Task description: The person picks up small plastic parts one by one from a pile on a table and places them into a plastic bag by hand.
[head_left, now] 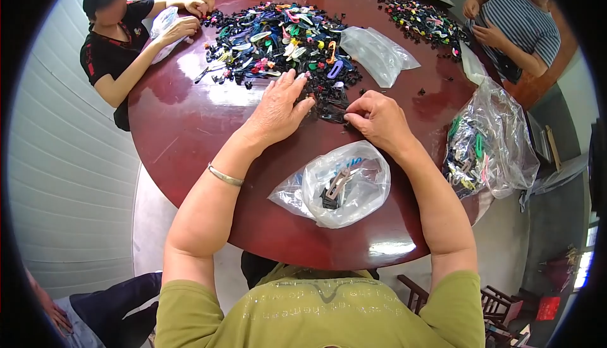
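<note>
Glossy dark-red tabletop (pixel 183 139) curves out beneath your forearms, with a person in a black cap and shirt (pixel 114 48) across to the left and a person in a grey striped shirt (pixel 525 29) to the right. Your left hand (pixel 281 109) lies palm down, fingers apart, at the near edge of a heaped pile of multicoloured hair clips (pixel 269 44). Your right hand (pixel 381 120) has its thumb and forefinger close together beside small black pieces (pixel 332 108); you cannot tell whether they pinch one. Between your forearms sits an open, clear plastic bag (pixel 374 191) containing a grey-brown clip (pixel 339 183).
</note>
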A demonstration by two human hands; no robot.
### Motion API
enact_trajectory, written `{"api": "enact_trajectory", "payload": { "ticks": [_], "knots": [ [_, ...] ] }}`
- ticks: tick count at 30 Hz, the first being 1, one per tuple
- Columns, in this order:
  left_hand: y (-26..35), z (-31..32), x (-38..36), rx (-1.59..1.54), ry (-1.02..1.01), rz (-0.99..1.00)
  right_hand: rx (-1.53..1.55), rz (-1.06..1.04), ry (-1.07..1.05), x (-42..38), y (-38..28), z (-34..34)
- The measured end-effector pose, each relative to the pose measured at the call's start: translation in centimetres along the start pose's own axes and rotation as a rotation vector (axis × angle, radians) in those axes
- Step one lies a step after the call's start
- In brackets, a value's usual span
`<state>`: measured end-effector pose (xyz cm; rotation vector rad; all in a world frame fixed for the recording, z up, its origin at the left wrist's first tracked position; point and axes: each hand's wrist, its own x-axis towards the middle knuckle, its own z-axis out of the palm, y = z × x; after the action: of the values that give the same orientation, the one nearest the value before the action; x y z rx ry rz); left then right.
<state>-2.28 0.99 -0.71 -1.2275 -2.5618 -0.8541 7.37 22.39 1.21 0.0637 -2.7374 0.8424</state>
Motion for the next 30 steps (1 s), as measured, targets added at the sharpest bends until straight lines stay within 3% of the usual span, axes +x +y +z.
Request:
{"api": "enact_trajectory", "payload": {
  "ticks": [6,13,16,19,23,26,27,30],
  "knots": [
    [0.3,-0.3,-0.3,0.005,-0.046,0.036,0.108,0.135,-0.009,0.1,-0.1,0.0],
    [0.5,-0.6,-0.3,-0.009,-0.05,0.028,0.163,0.144,0.022,0.2,0.2,-0.3],
    [0.5,-0.7,-0.3,-0.019,-0.054,0.026,0.304,0.159,0.0,0.0,0.2,-0.6],
    [0.5,-0.7,-0.4,-0.002,-0.028,0.009,0.679,0.136,-0.004,-0.5,-1.3,-2.7],
    [0.5,-0.4,-0.5,0.076,-0.064,-0.053,0.783,0.054,-0.205,-2.4,-4.9,-6.8],
    [1.2,-0.9,-0.6,0.138,-0.17,-0.076,0.71,0.054,-0.194,-2.3,-5.2,-5.8],
    [1.5,-1.0,-0.9,0.151,-0.177,-0.066,0.651,0.079,-0.069,-1.9,-5.2,-4.9],
    [1.6,-1.1,-1.0,0.173,-0.224,-0.053,0.323,-0.077,-0.031,-0.3,-1.8,-1.4]
  ]
}}
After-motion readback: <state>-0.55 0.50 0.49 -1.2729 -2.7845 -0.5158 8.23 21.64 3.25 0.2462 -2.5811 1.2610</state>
